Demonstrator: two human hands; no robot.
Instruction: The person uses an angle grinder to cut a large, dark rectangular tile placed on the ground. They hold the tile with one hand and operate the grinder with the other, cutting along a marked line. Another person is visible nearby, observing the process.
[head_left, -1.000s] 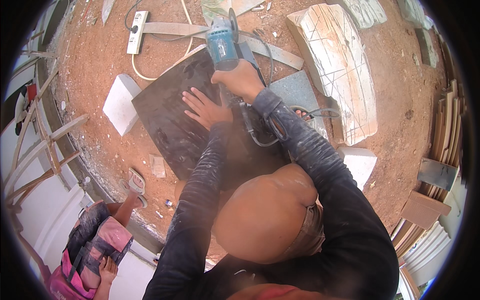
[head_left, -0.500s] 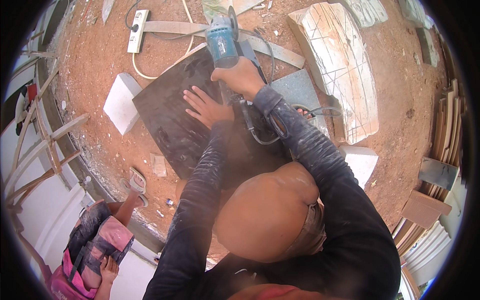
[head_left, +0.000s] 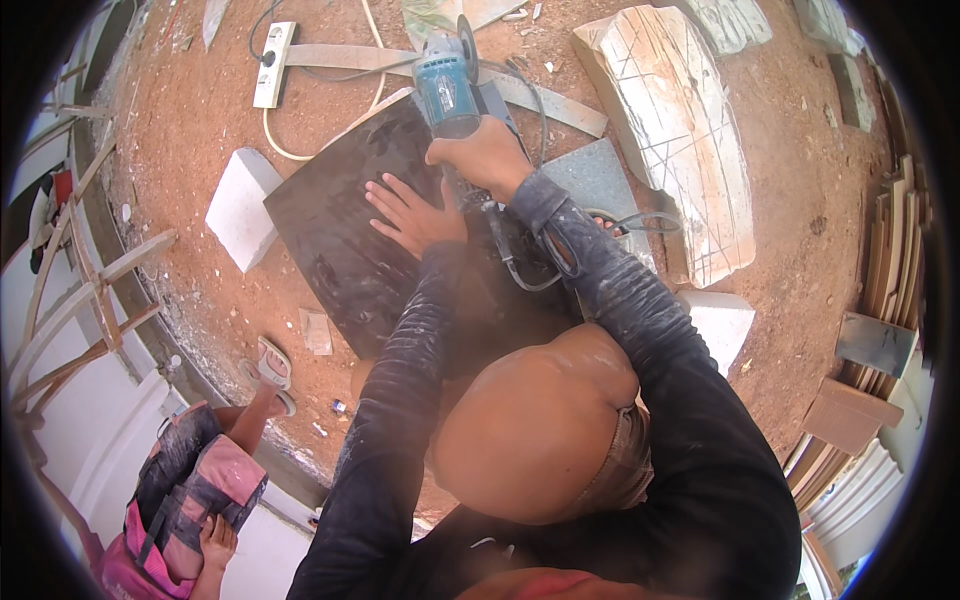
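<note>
A teal angle grinder (head_left: 447, 82) with a disc on its top right side lies over the far edge of a dark, smooth slab (head_left: 335, 220). My right hand (head_left: 487, 155) is closed around the grinder's rear body, its cord hanging down over the slab. My left hand (head_left: 408, 212) rests flat on the slab just below and left, fingers spread. My bare knee (head_left: 525, 425) is bent at the slab's near end. A bluish-grey board (head_left: 590, 175) lies to the right of the slab, partly hidden by my right arm.
A power strip (head_left: 272, 65) with cables is at the back left. White blocks (head_left: 240, 200) and a large scored white piece (head_left: 670, 130) lie around the slab. Another person (head_left: 195, 480) sits at the lower left. Wooden frames stand left; boards (head_left: 890, 270) are stacked right.
</note>
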